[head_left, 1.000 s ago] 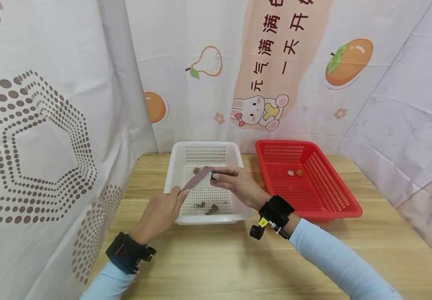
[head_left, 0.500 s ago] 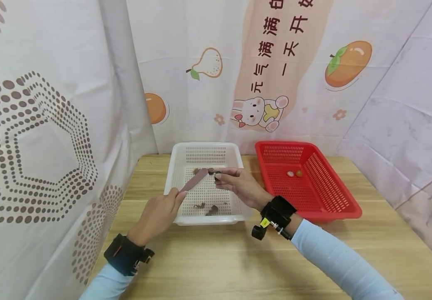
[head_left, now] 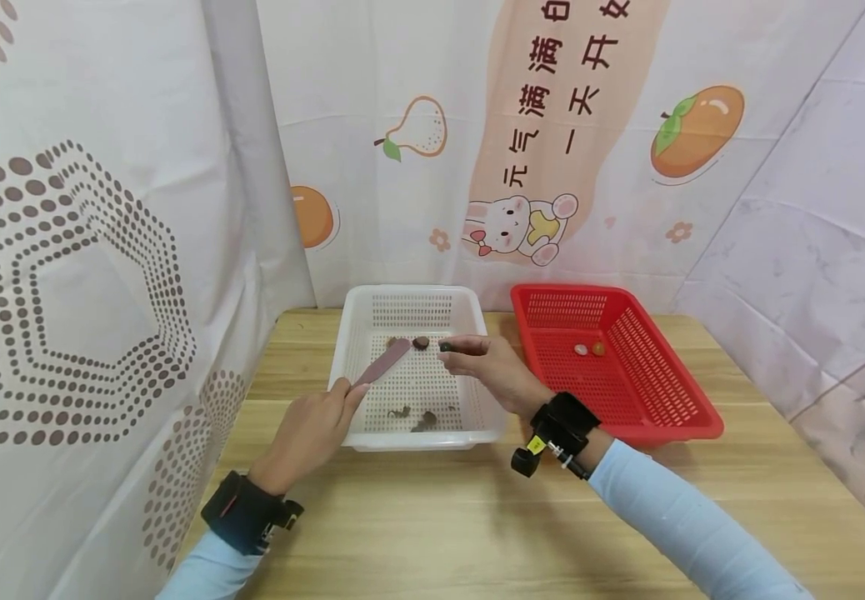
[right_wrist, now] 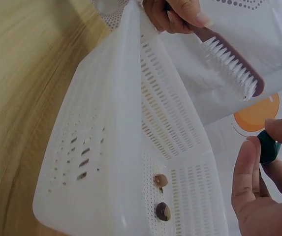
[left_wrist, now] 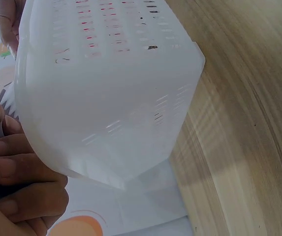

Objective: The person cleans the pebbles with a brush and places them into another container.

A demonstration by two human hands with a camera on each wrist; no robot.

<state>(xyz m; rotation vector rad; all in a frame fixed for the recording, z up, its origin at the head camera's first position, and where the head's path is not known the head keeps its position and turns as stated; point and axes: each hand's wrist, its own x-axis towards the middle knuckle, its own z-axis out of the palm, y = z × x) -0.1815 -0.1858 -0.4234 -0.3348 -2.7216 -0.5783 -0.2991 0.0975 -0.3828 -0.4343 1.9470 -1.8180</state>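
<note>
My left hand (head_left: 311,429) grips a scrubbing brush (head_left: 386,362) by its mauve handle, over the left side of the white basket (head_left: 331,367). In the right wrist view the brush's white bristles (right_wrist: 229,61) face down toward the basket. Between thumb and fingertips, my right hand (head_left: 498,372) pinches a small, smooth, dark green rounded stone (right_wrist: 267,147), held above the basket's right half and apart from the brush. Two brownish round stones lie on the basket floor: a dark one (right_wrist: 163,212) and a lighter one (right_wrist: 161,180).
Near the front of the white basket lie several crumbly brown bits (head_left: 425,421). To its right stands a red basket (head_left: 653,432) containing a pale stone (head_left: 581,349) and an amber one (head_left: 598,348). Both baskets rest on a wooden table (head_left: 432,517), with a printed curtain (head_left: 372,208) behind.
My right hand has shifted right with the green stone, away from the brush. The left hand has drawn the brush slightly back and left, and the dark brown stone now shows between them.
</note>
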